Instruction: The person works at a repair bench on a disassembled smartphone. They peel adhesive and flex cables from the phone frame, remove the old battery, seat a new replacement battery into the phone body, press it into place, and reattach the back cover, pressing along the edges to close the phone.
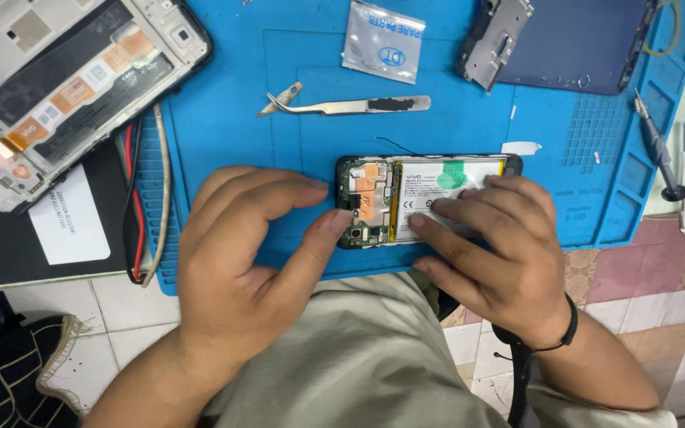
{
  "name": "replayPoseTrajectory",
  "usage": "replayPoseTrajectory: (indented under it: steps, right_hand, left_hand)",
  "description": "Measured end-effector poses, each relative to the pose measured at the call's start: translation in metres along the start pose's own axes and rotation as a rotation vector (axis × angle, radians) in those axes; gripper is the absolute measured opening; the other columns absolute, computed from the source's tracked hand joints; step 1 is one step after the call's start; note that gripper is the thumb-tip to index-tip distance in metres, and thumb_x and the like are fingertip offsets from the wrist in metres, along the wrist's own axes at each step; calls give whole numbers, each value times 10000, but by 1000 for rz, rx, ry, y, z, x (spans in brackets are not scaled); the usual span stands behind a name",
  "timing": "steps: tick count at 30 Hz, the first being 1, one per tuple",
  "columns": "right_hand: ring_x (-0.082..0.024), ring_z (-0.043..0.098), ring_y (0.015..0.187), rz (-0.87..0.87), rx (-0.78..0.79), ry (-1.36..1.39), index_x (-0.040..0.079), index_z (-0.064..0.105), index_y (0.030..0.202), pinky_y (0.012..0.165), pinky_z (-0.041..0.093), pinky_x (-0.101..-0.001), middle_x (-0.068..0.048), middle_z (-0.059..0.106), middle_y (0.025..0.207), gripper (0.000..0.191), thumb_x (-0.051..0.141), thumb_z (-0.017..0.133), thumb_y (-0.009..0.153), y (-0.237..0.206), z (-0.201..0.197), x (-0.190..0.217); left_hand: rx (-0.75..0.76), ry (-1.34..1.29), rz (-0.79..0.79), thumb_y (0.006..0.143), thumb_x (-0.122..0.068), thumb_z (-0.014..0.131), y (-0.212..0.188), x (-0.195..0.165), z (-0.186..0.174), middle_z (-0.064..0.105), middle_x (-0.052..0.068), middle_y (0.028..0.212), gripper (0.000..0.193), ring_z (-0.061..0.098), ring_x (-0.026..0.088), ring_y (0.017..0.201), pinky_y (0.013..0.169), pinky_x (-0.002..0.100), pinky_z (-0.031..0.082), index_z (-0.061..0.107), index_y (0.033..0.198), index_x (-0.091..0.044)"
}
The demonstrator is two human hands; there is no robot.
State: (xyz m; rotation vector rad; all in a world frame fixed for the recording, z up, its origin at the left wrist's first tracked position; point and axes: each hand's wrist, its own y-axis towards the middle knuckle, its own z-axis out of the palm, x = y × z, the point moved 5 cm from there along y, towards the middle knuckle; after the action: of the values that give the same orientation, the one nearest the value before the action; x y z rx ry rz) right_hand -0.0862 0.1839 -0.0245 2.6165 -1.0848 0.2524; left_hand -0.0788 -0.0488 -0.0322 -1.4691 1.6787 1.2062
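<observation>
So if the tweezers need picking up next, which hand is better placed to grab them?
Probably the left hand. It only touches the end of the opened phone with its thumb, and the tweezers lie just beyond it. The right hand presses flat on the battery.

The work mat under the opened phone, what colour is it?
Bright blue. The work mat shows clearly in the head view, under the opened phone.

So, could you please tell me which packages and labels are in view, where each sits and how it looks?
Small silver foil sachet: top centre of the blue work mat, square, blue print.
White battery label: on the opened phone, under the right hand, green patch.
White rectangular card: left, on a dark surface.
</observation>
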Motion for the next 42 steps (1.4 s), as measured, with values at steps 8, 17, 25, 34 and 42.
replayPoseTrajectory:
  steps: [8,17,25,34,42]
  right_hand:
    - [-280,619,1140,34,-20,-39,122,778,1176,1054,509,-474,-62,694,1181,469,424,829,820,-11,12,3]
    - [-318,621,1146,103,4,78,103,737,1200,1075,475,-482,-81,669,1225,546,416,840,765,-11,9,-1]
    - [-298,667,1191,289,-96,347,9,699,1216,1037,534,-425,-137,665,1225,420,260,816,899,-33,-8,-14]
    - [-281,722,1056,341,806,830,113,741,1249,835,591,-379,-106,746,1171,432,367,735,900,-102,56,-11]
    - [-360,684,1082,508,202,360,98,727,1168,903,524,-452,-160,737,1171,300,265,713,918,-96,167,-41]
  left_hand:
    - [39,26,41,883,-116,880,-2,10,3,730,69,1083,283,661,265,1023,873,358,521,685,1079,-54]
    - [33,39,51,922,-140,853,-5,9,2,731,79,1068,246,662,270,1024,891,372,514,690,1084,-52]
    - [34,35,55,953,-162,838,-8,9,1,733,79,1091,240,656,268,1050,890,358,500,689,1106,-52]
    - [70,55,61,963,-182,829,-7,8,4,735,80,1126,252,651,268,1061,930,369,493,689,1126,-49]
    - [108,95,58,966,-167,838,-7,7,5,734,77,1176,259,649,247,1058,935,341,490,692,1151,-59]
